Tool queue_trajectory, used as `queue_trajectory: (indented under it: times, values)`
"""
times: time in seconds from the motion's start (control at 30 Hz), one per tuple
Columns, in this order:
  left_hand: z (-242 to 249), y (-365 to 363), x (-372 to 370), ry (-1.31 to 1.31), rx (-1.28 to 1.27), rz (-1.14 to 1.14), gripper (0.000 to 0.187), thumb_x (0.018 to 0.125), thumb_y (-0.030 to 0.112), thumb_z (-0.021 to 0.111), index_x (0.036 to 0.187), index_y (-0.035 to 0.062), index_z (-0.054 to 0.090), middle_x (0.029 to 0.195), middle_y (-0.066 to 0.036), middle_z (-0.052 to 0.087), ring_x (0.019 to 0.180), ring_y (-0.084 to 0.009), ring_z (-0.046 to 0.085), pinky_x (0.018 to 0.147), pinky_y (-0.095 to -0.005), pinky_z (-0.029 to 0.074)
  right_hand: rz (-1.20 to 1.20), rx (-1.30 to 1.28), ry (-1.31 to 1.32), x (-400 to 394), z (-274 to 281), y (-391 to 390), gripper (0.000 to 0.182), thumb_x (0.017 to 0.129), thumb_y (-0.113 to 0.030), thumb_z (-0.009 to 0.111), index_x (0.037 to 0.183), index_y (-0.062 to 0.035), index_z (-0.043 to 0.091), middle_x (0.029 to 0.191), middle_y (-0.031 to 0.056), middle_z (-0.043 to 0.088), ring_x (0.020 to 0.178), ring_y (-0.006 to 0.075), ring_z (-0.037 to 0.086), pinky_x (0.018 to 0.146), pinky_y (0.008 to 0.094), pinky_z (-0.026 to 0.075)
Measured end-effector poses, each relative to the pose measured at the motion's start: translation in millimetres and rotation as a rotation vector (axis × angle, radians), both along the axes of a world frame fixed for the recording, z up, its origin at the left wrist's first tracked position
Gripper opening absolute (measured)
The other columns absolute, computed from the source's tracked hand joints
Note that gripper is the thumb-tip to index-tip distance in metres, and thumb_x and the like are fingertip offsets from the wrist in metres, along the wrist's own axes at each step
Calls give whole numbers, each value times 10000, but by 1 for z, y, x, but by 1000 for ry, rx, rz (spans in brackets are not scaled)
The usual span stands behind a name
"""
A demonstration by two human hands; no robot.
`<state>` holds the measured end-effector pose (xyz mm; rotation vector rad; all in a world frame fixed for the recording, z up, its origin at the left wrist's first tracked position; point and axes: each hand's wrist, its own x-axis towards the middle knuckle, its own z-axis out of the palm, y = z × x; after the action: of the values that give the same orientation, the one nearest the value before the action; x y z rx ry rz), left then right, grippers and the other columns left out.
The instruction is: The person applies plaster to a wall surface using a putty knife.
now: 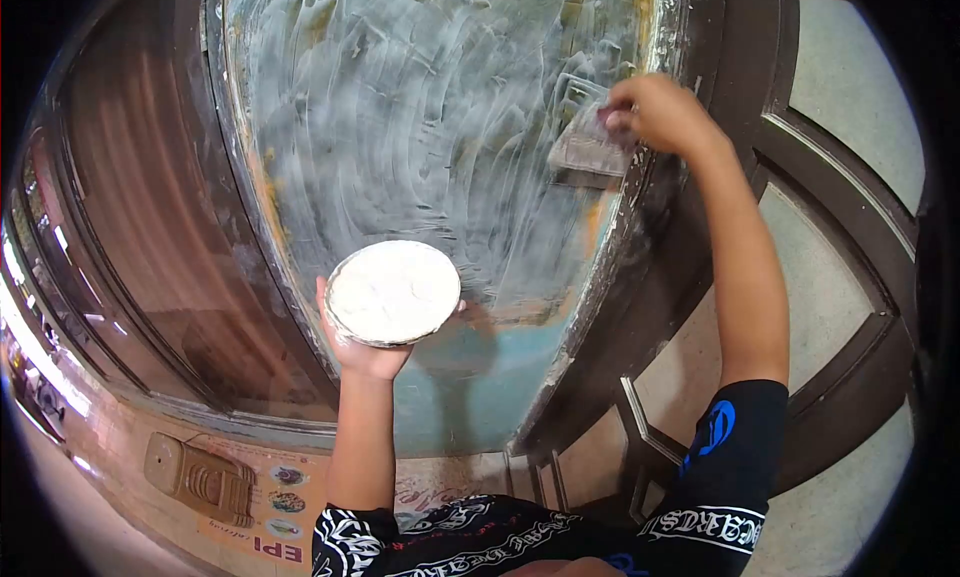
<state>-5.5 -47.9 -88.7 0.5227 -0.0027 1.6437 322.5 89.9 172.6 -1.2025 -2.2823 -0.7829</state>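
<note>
My left hand (368, 357) supports a round, shallow bowl of white paste (393, 292) from below, with its fingers around the rim. Most of those fingers are hidden behind the bowl. Up at the right, my right hand (662, 113) is closed on a wide putty knife (592, 159), somewhat blurred by motion. Its blade is at the right side of a grey-green panel (430, 127), whose surface carries streaky white smears. The bowl is in front of the panel's lower part, where plain blue-green paint shows.
Dark frame strips with chipped white edges (590, 327) border the panel. To the left is a brown glazed panel (170, 197); to the right, a dark grille with pale panes (830, 237). Below left, a brown plastic object (200, 477) lies on a printed sheet (285, 502).
</note>
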Motion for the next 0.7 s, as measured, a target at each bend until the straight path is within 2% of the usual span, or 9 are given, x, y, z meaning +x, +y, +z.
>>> queue_trajectory:
  times: [0.07, 0.13, 0.27, 0.33, 0.4, 0.47, 0.53, 0.6, 0.7]
  values:
    - [5, -3, 0, -62, -42, 25, 826, 927, 728, 361, 1434, 90, 501, 1459, -130, 518, 1320, -399, 495, 1092, -577, 397, -134, -18, -44, -13, -16, 0, 225, 850, -207, 736, 1072, -174, 753, 985, 94, 739, 959, 299, 697, 804, 438, 542]
    - [1, -3, -4, -67, 27, -19, 825, 924, 729, 371, 1429, 91, 504, 1454, -127, 522, 1310, -397, 506, 1071, -577, 422, -154, -76, -15, -17, -4, 3, 220, 856, -234, 731, 1068, -182, 755, 1013, 88, 737, 970, 303, 695, 814, 453, 540]
    - [4, -5, -5, -82, -15, 21, 831, 922, 728, 378, 1437, 85, 492, 1452, -141, 519, 1306, -400, 509, 1069, -580, 430, -78, 253, 236, 8, 47, 9, 218, 873, -277, 718, 1048, -150, 744, 954, 95, 734, 908, 321, 694, 752, 466, 533]
    - [2, -4, -7, -113, 13, 5, 832, 923, 726, 379, 1439, 83, 488, 1453, -146, 517, 1308, -403, 507, 1074, -580, 426, -8, 94, 213, 12, 66, -3, 247, 855, -249, 752, 1016, -63, 723, 936, 176, 704, 883, 340, 678, 746, 447, 508]
    - [0, -4, -9, -3, -15, 105, 832, 927, 720, 379, 1446, 77, 479, 1460, -153, 510, 1316, -407, 500, 1084, -584, 417, 208, 4, 139, 15, 48, 5, 234, 844, -206, 759, 996, -33, 721, 914, 193, 703, 885, 334, 681, 769, 425, 512]
    - [-1, -5, -12, 0, 22, 102, 830, 931, 713, 377, 1451, 73, 474, 1468, -154, 504, 1330, -404, 489, 1090, -578, 411, 214, -165, 95, -2, 14, 3, 238, 840, -195, 756, 1004, -25, 725, 913, 193, 708, 909, 327, 688, 798, 426, 515]
    - [-2, -6, -13, -68, -4, 66, 825, 934, 710, 375, 1448, 74, 480, 1467, -152, 506, 1335, -399, 485, 1099, -569, 403, 17, -168, 6, -21, -14, 5, 204, 833, -207, 758, 1010, -105, 760, 942, 156, 728, 949, 327, 693, 829, 441, 529]
    - [2, -6, -9, -18, 23, 77, 817, 931, 714, 375, 1428, 79, 503, 1449, -139, 525, 1312, -390, 509, 1092, -562, 411, -66, -59, 19, -23, -13, 11, 195, 835, -208, 752, 1019, -145, 758, 958, 119, 736, 952, 324, 692, 827, 447, 535]
    - [-1, -2, -13, -47, -23, 94, 810, 927, 718, 384, 1415, 86, 518, 1416, -130, 556, 1272, -379, 543, 1057, -564, 447, -104, 75, 176, -9, 40, 9, 247, 863, -259, 725, 1099, -188, 734, 1016, 85, 736, 978, 329, 687, 823, 463, 538]
